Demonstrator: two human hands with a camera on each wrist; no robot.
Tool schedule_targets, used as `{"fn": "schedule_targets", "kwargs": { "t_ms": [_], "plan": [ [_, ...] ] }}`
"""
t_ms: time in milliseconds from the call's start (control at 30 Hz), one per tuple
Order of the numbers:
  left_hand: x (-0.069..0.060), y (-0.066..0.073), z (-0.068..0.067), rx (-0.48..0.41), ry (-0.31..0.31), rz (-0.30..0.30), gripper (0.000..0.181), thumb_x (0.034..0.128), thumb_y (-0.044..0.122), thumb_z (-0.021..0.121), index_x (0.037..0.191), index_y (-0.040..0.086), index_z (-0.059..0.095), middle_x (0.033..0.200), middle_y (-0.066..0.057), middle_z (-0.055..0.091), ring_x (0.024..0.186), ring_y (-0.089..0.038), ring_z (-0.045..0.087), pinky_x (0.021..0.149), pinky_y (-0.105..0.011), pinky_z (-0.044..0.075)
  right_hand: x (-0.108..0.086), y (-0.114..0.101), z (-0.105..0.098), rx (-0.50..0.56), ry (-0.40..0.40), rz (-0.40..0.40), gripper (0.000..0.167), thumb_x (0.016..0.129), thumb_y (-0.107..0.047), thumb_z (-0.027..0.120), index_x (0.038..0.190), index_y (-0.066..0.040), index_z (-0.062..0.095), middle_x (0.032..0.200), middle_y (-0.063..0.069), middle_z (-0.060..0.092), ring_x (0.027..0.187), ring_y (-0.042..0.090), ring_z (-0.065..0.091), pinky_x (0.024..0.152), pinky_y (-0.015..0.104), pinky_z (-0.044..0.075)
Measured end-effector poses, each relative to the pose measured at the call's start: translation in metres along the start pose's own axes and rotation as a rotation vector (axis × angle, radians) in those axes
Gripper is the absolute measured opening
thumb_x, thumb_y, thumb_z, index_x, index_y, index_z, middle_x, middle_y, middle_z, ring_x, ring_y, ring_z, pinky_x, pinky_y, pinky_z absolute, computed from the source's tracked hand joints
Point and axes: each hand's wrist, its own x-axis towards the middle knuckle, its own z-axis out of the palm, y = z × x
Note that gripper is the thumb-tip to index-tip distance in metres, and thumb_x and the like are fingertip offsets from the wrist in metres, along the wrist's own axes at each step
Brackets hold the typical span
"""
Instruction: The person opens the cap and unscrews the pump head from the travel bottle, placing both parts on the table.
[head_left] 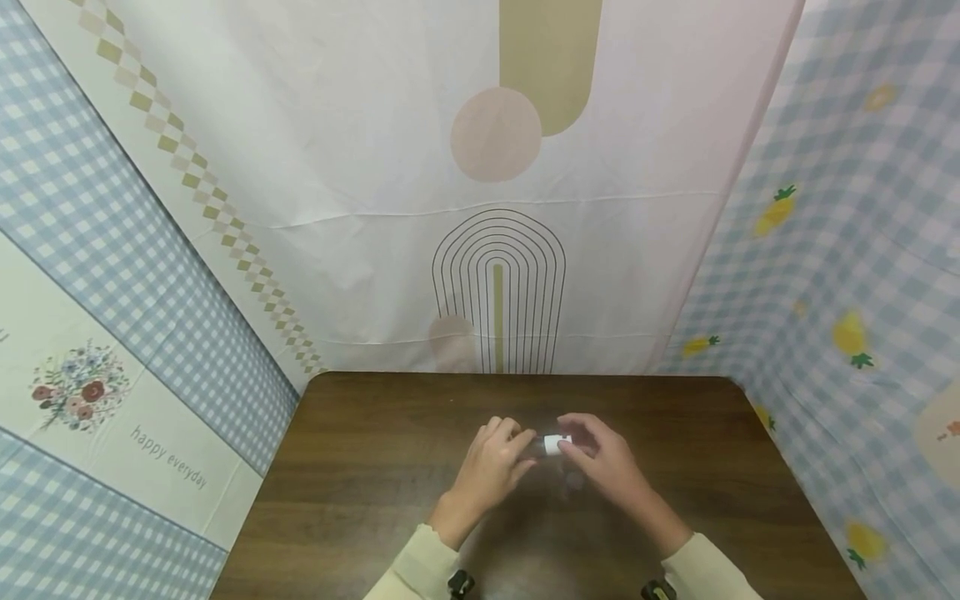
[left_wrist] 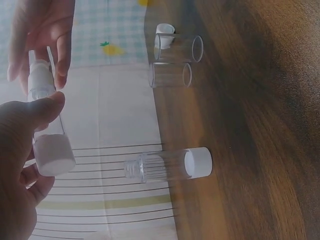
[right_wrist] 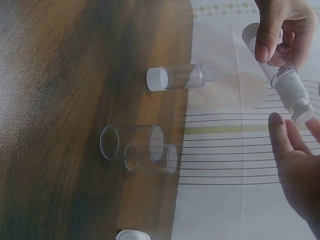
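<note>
Brown wooden table (head_left: 337, 500): above it, white-topped clear plastic bottle (head_left: 552, 444) is gripped by left hand (head_left: 487, 462), top seemingly fitted; right hand (head_left: 609, 462) spread, holding nothing. On it, clear white-based bottle (left_wrist: 170, 166) stands topless, transparent cylinders (left_wrist: 170, 75) unfitted.

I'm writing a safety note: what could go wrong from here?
The slim, clear, white-based bottle with a white top might slip, since mainly the left hand grips it. The upright, clear, cylindrical bottle with a white base and uncovered threaded neck could topple if nudged. The two see-through cylinders look faint against the brown wood-grain table and might get bumped.
</note>
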Motion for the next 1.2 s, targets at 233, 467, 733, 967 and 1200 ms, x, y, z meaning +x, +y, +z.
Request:
{"fn": "schedule_targets", "kwargs": {
  "t_ms": [233,467,733,967,1200],
  "plan": [
    [-0.0001,0.0001,0.0009,0.015,-0.024,0.003,0.035,0.0826,0.031,0.088,0.110,0.014,0.076,0.096,0.001,0.064,0.085,-0.014,0.053,0.071,-0.026,0.045,0.0019,-0.0050,0.0027,-0.096,0.011,0.069,0.025,0.096,-0.021,0.075,0.118,-0.011,0.070,0.115,0.007,0.073,0.105,0.021,0.071,0.090,0.031,0.059],
    [0.0003,-0.0008,0.0016,0.030,-0.025,0.001,0.035,0.0822,0.032,0.088,0.110,0.015,0.076,0.095,0.002,0.064,0.085,-0.012,0.052,0.071,-0.025,0.044,0.0043,-0.0036,0.0046,-0.130,0.005,0.121,0.021,0.096,-0.023,0.075,0.115,-0.014,0.071,0.111,0.003,0.074,0.097,0.015,0.069,0.082,0.025,0.057],
    [0.0008,-0.0018,0.0008,0.039,-0.008,0.004,0.035,0.0812,0.032,0.089,0.108,0.015,0.076,0.093,0.002,0.063,0.083,-0.013,0.052,0.070,-0.025,0.043,0.0066,-0.0058,0.0073,-0.113,0.009,0.144,0.022,0.094,-0.021,0.076,0.114,-0.013,0.071,0.110,0.004,0.074,0.097,0.017,0.070,0.082,0.025,0.057],
    [-0.0013,-0.0030,0.0052,0.031,0.028,0.012,0.039,0.0738,0.029,0.094,0.106,0.015,0.075,0.091,0.001,0.062,0.082,-0.014,0.052,0.068,-0.025,0.042,0.0061,-0.0075,0.0060,-0.121,0.015,0.154,0.022,0.094,-0.022,0.077,0.114,-0.014,0.071,0.108,0.002,0.074,0.093,0.014,0.070,0.078,0.023,0.057],
    [0.0005,-0.0026,0.0063,0.034,0.030,0.020,0.041,0.0739,0.029,0.094,0.107,0.015,0.075,0.092,0.002,0.062,0.081,-0.012,0.051,0.069,-0.025,0.042,0.0061,-0.0087,0.0030,-0.094,0.015,0.154,0.023,0.094,-0.024,0.077,0.113,-0.014,0.071,0.109,0.003,0.075,0.093,0.014,0.072,0.078,0.023,0.057]
  ]
}}
